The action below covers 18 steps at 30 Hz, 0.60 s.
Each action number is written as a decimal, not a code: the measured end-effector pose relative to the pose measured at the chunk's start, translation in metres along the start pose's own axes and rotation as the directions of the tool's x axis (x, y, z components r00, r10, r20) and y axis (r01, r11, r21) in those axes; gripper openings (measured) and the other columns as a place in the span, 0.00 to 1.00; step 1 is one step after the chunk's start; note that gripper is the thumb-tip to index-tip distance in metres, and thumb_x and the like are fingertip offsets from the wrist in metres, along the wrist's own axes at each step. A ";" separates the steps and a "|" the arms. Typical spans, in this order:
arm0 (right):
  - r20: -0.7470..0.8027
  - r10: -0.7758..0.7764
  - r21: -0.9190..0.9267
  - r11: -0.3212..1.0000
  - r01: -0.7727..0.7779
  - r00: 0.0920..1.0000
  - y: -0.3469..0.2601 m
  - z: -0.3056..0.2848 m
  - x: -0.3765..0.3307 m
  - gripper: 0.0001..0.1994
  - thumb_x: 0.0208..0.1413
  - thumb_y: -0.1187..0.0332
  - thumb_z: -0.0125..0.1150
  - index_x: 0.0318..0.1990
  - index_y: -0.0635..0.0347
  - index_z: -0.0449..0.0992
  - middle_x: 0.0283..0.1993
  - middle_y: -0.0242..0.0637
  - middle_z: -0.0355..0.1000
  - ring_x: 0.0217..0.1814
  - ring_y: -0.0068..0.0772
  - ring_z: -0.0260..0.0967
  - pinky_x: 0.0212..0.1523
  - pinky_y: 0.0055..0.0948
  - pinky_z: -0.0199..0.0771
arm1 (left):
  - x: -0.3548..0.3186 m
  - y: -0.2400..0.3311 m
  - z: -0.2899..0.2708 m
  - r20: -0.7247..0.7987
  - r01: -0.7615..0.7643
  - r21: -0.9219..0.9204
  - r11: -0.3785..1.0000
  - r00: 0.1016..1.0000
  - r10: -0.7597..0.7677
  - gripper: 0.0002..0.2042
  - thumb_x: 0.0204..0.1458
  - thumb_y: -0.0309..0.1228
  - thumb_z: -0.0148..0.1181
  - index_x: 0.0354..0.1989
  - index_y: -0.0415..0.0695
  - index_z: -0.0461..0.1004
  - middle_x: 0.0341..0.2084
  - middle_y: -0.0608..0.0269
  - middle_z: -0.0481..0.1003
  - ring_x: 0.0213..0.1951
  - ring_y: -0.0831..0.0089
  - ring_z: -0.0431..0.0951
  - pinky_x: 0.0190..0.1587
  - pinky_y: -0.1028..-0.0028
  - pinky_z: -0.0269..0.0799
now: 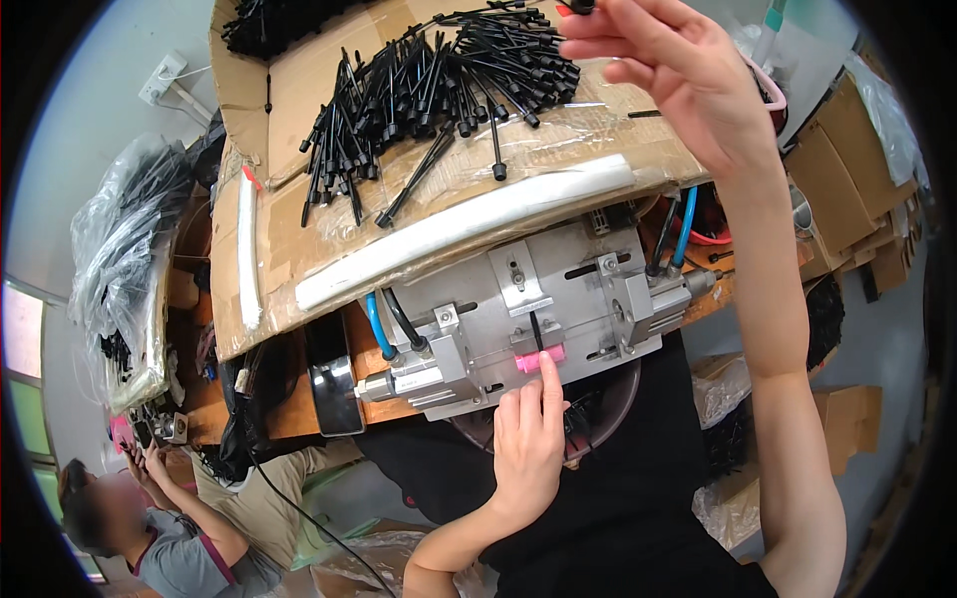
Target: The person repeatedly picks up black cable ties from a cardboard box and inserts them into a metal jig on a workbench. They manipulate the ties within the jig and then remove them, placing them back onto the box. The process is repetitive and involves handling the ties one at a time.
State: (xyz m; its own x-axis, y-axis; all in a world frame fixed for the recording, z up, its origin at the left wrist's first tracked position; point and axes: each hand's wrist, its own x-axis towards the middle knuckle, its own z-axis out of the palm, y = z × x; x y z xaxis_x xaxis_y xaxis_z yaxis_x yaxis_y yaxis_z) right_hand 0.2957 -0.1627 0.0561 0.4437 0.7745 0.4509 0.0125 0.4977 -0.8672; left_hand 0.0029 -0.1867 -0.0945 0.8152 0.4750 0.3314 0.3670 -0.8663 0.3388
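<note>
My left hand [528,439] stretches its index finger onto a pink block [540,359] in the middle of a metal fixture [469,289]; its other fingers curl loosely. A thin black rod [536,329] lies in the fixture's centre holder, its near end at that fingertip. My right hand [688,85] is raised at the top right, thumb and fingers closed around a black plastic piece [580,6], mostly cut off by the picture's upper edge. Left of this hand, a heap of black plastic rods with thick end caps [439,90] lies on a cardboard sheet [289,130].
Blue air hoses [380,327] and cylinders [419,383] flank the fixture. White foam strip [469,234] edges the cardboard. A round tub [628,399] sits under the fixture. At lower left a co-worker [189,543] sits near bagged rods [130,229]. Cardboard boxes [837,179] stand at right.
</note>
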 end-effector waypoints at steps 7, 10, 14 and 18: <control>-0.113 -0.075 -0.134 0.989 0.059 0.991 0.022 0.006 -0.016 0.10 0.61 0.71 0.61 0.44 0.71 0.76 0.37 0.45 0.79 0.38 0.31 0.79 0.41 0.25 0.81 | 0.006 0.002 -0.003 0.020 0.008 -0.034 0.999 1.000 -0.008 0.34 0.46 0.22 0.65 0.64 0.32 0.61 0.36 0.55 0.70 0.39 0.58 0.68 0.44 0.63 0.67; -0.092 -0.019 -0.213 0.977 -0.001 0.996 0.043 0.000 -0.017 0.10 0.61 0.72 0.61 0.43 0.72 0.76 0.38 0.44 0.79 0.40 0.31 0.79 0.45 0.25 0.81 | 0.005 0.000 -0.003 0.025 0.003 -0.056 0.998 1.000 -0.002 0.34 0.46 0.21 0.65 0.65 0.32 0.60 0.37 0.55 0.70 0.39 0.58 0.68 0.44 0.63 0.67; -0.037 -0.195 -0.744 0.660 0.103 0.980 0.035 -0.002 -0.021 0.07 0.56 0.73 0.63 0.41 0.64 0.78 0.35 0.36 0.78 0.35 0.24 0.76 0.37 0.25 0.76 | 0.011 0.000 -0.022 0.054 0.002 -0.084 0.996 0.999 0.003 0.33 0.45 0.20 0.65 0.64 0.35 0.63 0.38 0.53 0.70 0.40 0.57 0.69 0.45 0.61 0.67; 0.245 -0.201 -0.955 0.119 0.272 0.948 0.027 -0.014 -0.020 0.07 0.51 0.70 0.65 0.38 0.56 0.79 0.30 0.41 0.75 0.34 0.40 0.75 0.36 0.38 0.73 | 0.072 -0.036 -0.070 -0.168 -0.078 -0.047 0.996 0.983 0.069 0.25 0.49 0.14 0.56 0.58 0.43 0.71 0.42 0.50 0.71 0.44 0.54 0.69 0.49 0.60 0.66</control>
State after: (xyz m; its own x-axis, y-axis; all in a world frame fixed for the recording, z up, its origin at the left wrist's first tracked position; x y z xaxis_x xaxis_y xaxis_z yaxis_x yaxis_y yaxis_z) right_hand 0.2993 -0.1703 0.0208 0.1983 0.7300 0.6541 0.9779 -0.1024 -0.1821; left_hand 0.0171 -0.1110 -0.0213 0.7520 0.4330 0.4971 0.2806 -0.8926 0.3530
